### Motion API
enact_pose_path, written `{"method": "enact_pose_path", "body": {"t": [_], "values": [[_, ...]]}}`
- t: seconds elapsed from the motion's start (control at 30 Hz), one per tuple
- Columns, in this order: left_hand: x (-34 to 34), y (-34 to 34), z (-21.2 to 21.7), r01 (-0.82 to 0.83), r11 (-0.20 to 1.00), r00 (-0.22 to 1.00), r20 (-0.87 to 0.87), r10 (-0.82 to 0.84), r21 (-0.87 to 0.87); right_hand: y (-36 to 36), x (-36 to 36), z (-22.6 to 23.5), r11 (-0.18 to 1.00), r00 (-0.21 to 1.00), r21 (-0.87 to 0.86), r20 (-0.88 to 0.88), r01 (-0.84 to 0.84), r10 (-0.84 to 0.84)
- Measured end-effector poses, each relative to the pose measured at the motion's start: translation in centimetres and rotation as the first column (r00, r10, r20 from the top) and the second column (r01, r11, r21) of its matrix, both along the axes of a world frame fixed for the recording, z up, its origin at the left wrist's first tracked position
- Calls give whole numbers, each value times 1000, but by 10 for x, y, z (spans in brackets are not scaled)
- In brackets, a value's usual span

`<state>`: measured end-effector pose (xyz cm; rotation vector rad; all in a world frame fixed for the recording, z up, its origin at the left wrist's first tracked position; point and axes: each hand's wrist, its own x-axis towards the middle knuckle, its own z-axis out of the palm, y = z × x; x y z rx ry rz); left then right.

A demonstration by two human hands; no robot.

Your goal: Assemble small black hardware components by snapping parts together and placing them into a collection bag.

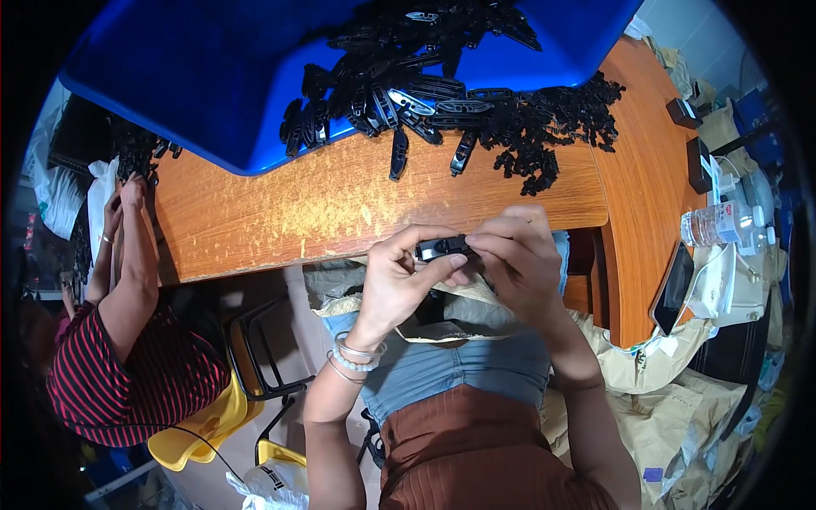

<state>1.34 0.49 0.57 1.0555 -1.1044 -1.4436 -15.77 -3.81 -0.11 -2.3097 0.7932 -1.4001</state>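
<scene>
Black plastic clip (pixel 444 247) sits pinched between the left hand (pixel 399 276) and right hand (pixel 518 259), both grasping it just below the wooden table (pixel 340 200) edge — seemingly mid-assembly — while a large heap of black parts (pixel 442 93) on the table looks unworked.

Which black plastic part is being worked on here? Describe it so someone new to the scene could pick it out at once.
Start at the wooden table with the blue bin spilling black parts. Just below the table's near edge, the left hand and right hand meet. The small black part pinched between their fingertips is the one; all other black parts lie loose on the table or bin.
</scene>
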Motion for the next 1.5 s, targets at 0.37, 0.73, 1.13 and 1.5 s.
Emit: {"method": "enact_pose_path", "body": {"t": [0.37,0.73,1.13,1.5], "values": [[1,-2,-8,-49,991,988,140,66,-121,7,-7,-16,697,989,701,110,-150,102],[45,-42,-29,-247,961,887,372,275,-122,18,-22,-29,676,886,670,-57,-308,460],[36,-100,-51,-14,787,246,761,600,-616,-94,-15,-35,929,797,-117,-483,352,-363],[39,-53,-50,-311,946,947,-51,317,96,-92,-3,-39,913,958,382,178,144,-225]]}}
